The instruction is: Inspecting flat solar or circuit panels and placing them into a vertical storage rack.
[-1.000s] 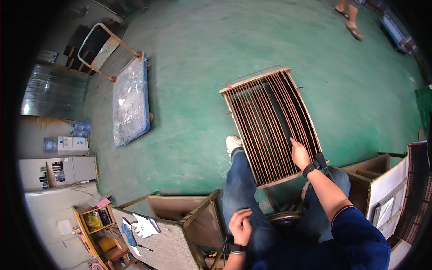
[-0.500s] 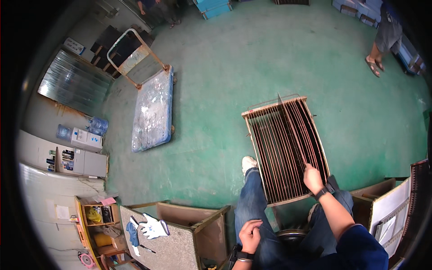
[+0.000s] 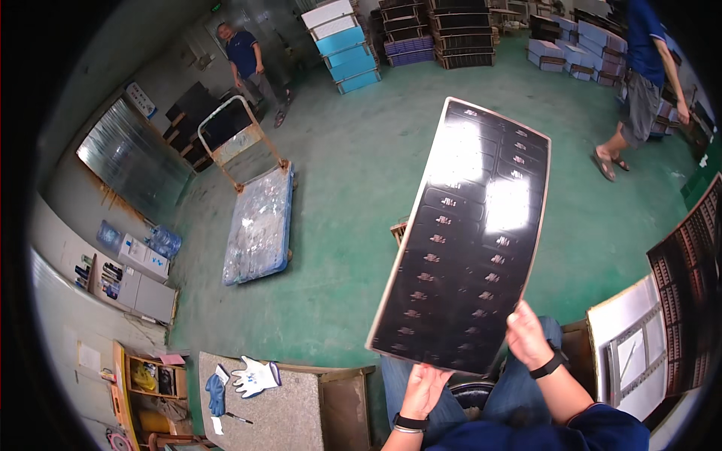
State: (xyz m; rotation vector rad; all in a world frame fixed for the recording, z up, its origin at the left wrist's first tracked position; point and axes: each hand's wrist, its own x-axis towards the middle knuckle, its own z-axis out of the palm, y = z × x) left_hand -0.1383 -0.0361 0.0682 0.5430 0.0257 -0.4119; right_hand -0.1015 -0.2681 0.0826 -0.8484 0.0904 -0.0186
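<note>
A large glossy black sheet [image 3: 468, 263] with a pale border and rows of small light markings is held up, tilted, before me. Two bright reflections glare off its upper part. My left hand [image 3: 426, 391] grips its bottom edge, fingers partly behind the sheet. My right hand [image 3: 528, 338] pinches its right edge near the lower corner. Only a corner of the wooden slotted rack [image 3: 398, 231] shows past the sheet's left side; the sheet hides the rest.
A flat trolley [image 3: 259, 222] stands left of centre. A speckled table [image 3: 263, 413] with gloves [image 3: 254, 378] and a pen is near left; white and dark panels [image 3: 628, 331] stand near right. People stand far left and far right. Stacked crates [image 3: 346, 49] line the back.
The sheet, edge-on in the rack earlier, is now raised with its face toward me. My left hand has joined the right on it. The view has tilted upward, showing more of the back.
</note>
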